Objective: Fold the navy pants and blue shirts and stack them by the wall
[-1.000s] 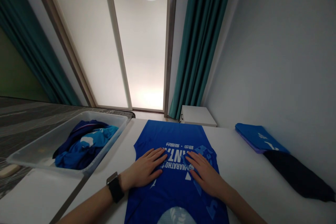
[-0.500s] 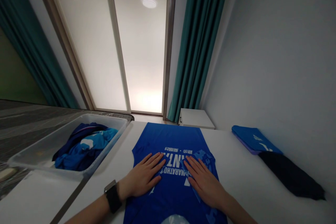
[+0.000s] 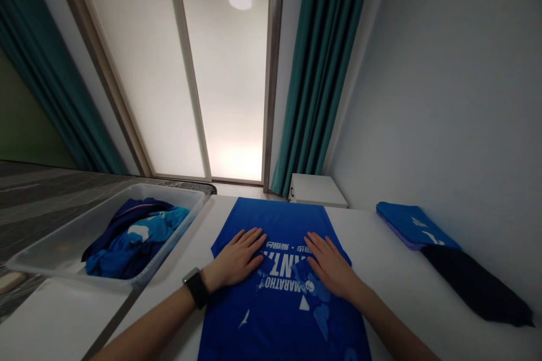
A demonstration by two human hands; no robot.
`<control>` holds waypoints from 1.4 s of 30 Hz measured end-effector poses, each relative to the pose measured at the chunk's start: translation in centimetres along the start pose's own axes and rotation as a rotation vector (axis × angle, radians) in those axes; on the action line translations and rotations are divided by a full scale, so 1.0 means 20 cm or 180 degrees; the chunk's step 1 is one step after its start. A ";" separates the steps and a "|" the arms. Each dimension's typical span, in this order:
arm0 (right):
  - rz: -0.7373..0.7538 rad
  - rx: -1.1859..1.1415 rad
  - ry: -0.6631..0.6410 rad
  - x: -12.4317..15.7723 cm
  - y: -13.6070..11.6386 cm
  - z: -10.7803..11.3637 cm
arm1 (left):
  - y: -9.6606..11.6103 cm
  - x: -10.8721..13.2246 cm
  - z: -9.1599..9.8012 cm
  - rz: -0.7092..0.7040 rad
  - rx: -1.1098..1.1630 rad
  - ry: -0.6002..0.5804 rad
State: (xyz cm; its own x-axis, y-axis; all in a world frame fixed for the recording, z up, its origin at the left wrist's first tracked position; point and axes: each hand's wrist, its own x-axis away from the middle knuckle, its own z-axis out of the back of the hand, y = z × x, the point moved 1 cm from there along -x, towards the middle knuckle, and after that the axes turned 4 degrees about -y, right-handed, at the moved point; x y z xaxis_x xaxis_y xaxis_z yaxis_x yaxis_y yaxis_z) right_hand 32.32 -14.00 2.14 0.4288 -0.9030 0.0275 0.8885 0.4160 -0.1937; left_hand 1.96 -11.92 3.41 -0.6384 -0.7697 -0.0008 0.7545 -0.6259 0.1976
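Observation:
A blue sleeveless running shirt with white lettering lies spread on the white table, its print upside down to me. My left hand rests flat on the shirt's left half, fingers stretched out and pointing away. On the right half lies my right hand, likewise flat, beside the white lettering and a paler blue pattern. Both palms press on the fabric and neither grips it. The shirt's near end runs out of the frame.
At left stands a clear plastic bin holding crumpled blue clothes. Folded blue clothing lies at the right by the wall, with a black garment against it. A white cabinet stands beyond the table.
Both hands have slid away from me over the shirt, toward its far end. The right hand has uncovered more of the paler pattern. The shirt still lies spread.

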 end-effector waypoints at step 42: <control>-0.2035 -0.0100 0.0848 -0.48 0.60 0.04 | -0.62 -0.34 0.17 0.2778 0.0226 0.0806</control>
State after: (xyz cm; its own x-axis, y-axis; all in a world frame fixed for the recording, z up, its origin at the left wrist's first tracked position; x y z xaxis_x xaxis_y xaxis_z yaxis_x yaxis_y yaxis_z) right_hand 39.07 -0.29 0.39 -0.2358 -0.9671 -0.0953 0.9465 -0.2064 -0.2480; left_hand -3.52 1.54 4.33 0.2138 -0.9762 -0.0363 0.9374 0.1945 0.2890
